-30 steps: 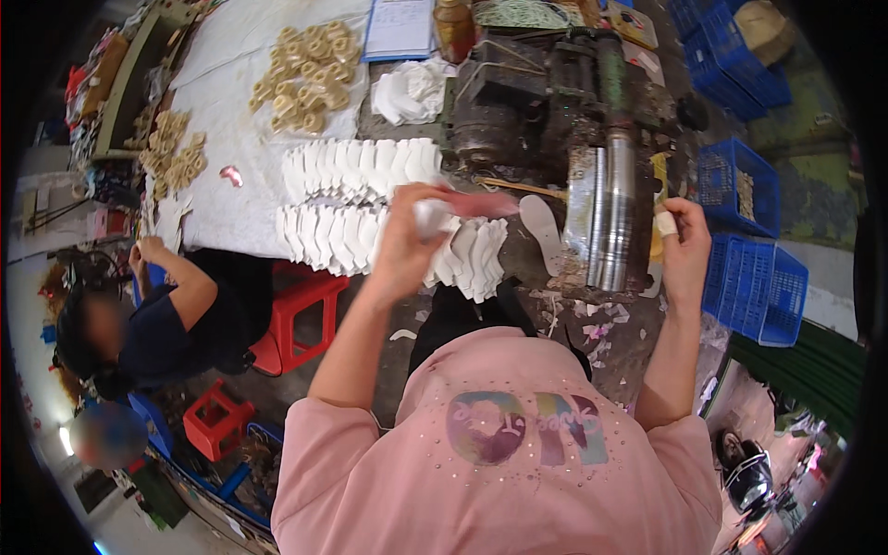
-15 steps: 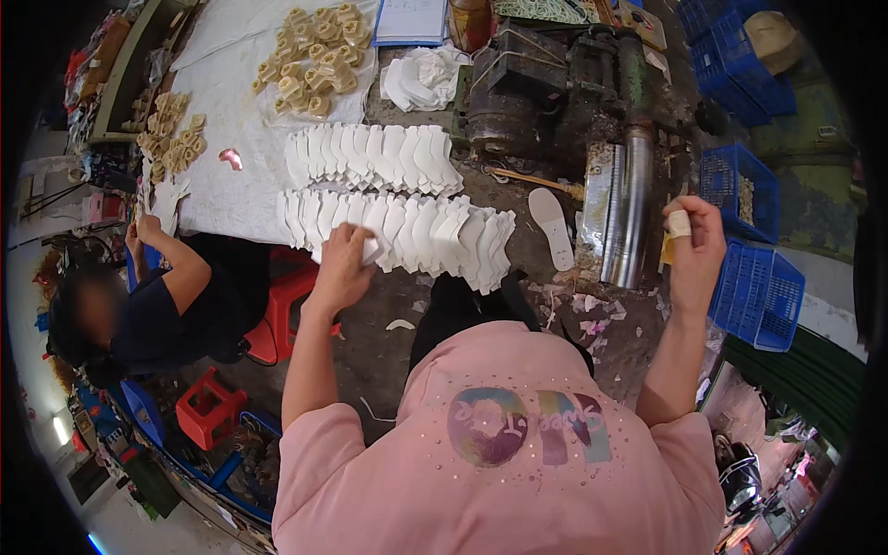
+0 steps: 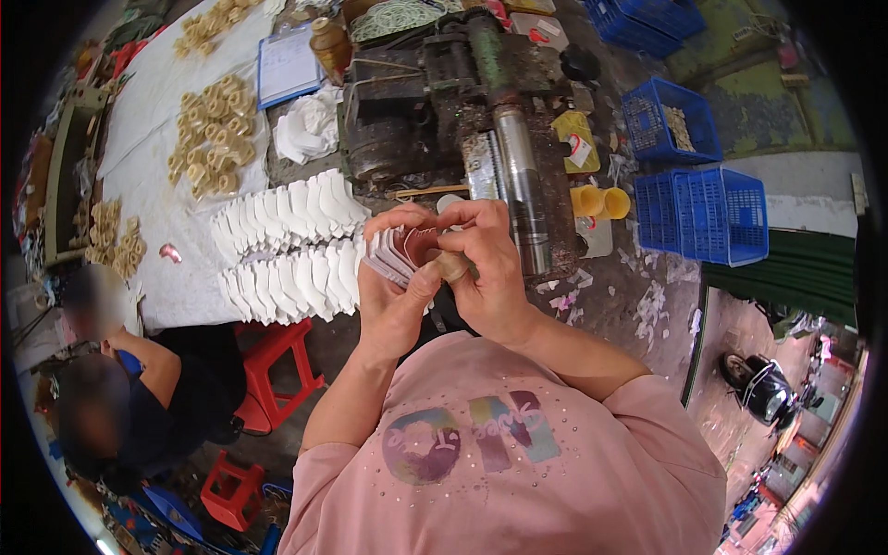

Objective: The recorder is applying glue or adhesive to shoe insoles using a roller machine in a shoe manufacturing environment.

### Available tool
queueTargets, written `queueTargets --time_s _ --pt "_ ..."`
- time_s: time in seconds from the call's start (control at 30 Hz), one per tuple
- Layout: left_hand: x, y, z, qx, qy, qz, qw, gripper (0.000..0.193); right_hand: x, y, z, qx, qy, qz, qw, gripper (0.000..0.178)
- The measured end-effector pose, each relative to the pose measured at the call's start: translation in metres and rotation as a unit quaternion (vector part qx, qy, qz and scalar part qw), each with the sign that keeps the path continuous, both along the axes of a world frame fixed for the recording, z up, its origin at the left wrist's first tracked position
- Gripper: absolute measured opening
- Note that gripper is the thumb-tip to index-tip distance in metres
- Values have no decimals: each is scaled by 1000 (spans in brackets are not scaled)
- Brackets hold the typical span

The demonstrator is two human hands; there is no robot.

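In front of my chest, both hands meet over a small stack of thin curved pieces (image 3: 392, 259), whitish outside and pinkish inside. My left hand (image 3: 384, 310) is closed around the stack from its left side. My right hand (image 3: 495, 268), a beige wrap on its thumb (image 3: 452, 266), grips the stack's right side, the fingers bent over its edge. To the left of my hands lie two rows of overlapping white curved pieces, a far row (image 3: 291, 213) and a near row (image 3: 291, 282). The near row's right end is partly hidden by my left hand.
Beyond my hands stands a dark machine (image 3: 398, 111) with a shiny metal roller (image 3: 521, 171). Right of it are yellow cups (image 3: 601, 203) and blue crates (image 3: 698, 217). Beige moulded parts (image 3: 215, 134) lie on the white-covered table (image 3: 139, 176). A co-worker (image 3: 153, 370) sits at left by red stools (image 3: 277, 375).
My left hand has left the near row, and my right hand has come in from beside the roller. Both now hold the stack together. The view has shifted to the right.
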State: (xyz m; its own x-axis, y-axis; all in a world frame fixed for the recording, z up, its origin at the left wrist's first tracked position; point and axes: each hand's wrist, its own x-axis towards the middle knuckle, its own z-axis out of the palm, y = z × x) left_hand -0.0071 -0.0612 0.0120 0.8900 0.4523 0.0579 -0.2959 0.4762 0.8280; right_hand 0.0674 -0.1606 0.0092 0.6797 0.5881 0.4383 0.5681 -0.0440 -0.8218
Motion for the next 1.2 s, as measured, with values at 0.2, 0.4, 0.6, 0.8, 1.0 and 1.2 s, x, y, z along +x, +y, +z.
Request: queueTargets --time_s 0.2,0.4,0.6,0.8,1.0,1.2 --pt "16 19 -9 108 227 58 966 39 62 -55 33 -22 190 -86 978 5" --pt "31 -2 -23 497 160 -103 847 60 137 -97 24 -434 -4 -45 900 10" --pt "45 -21 -17 509 178 -137 831 61 113 -83 -8 -333 -114 -63 934 12" --pt "0 26 -34 414 126 -55 900 50 111 -83 -3 -262 122 -98 952 20" --pt "-108 142 -92 564 362 179 720 54 103 -79 -2 -217 117 -107 963 19" --pt "-181 151 -122 660 497 -137 546 47 102 -73 0 -181 132 -112 968 18"
